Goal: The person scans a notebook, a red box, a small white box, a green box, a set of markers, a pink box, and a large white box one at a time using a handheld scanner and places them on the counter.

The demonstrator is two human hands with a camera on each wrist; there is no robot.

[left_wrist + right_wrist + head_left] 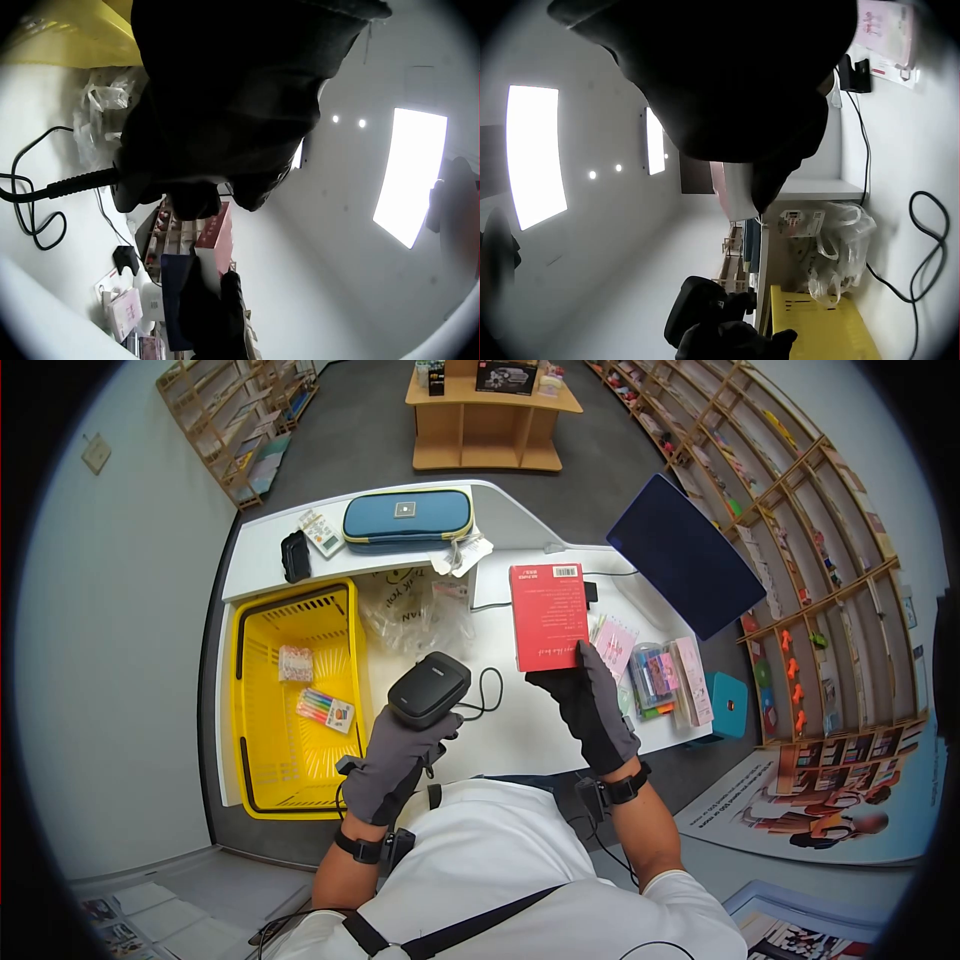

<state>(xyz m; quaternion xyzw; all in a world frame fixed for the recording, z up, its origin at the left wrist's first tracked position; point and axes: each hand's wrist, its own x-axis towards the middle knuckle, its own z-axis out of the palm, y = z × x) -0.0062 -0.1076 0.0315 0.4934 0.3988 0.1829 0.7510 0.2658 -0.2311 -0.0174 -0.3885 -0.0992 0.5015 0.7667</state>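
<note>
A red box (549,618) with a barcode at its top edge is held up over the counter by my gloved right hand (590,710), which grips its lower edge. My gloved left hand (398,760) holds a black rounded device (429,690) with a cable, its fingers around the underside. In the left wrist view the left hand (225,112) is dark and the cable leaves it on the left; the red box (216,244) shows below. The right wrist view has the right hand (735,82) covering most of the box (733,189).
Left of my hands is a yellow basket (350,760) holding a pen pack (325,710) and a small patterned item (296,664). A blue case (408,518), plastic bags (415,610), a dark screen (687,556), stationery (655,675) and a teal box (727,705) stand around.
</note>
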